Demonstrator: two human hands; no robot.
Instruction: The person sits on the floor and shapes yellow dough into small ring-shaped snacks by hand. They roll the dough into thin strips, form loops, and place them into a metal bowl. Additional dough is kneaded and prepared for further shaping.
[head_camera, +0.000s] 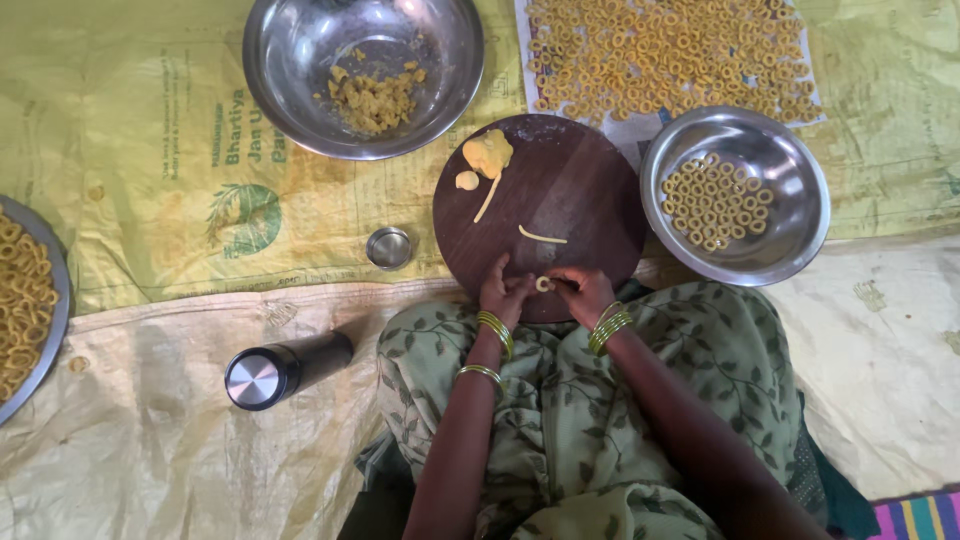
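My left hand (503, 293) and my right hand (583, 291) meet at the near edge of a round dark wooden board (580, 195), and together their fingertips pinch a small yellow dough ring (543, 284). On the board lie a lump of yellow dough (487, 152), a small dough ball (467, 180), a thin dough strip (487, 200) and a short rolled dough piece (541, 237). Both wrists wear gold bangles.
A steel bowl (790, 235) to the right holds several dough rings. Another steel bowl (300, 70) at the top holds crumbly dough. Many rings dry on paper (665, 50) at the top right. A tray of rings (25, 300), a small steel cup (388, 248) and a black flask (285, 368) lie left.
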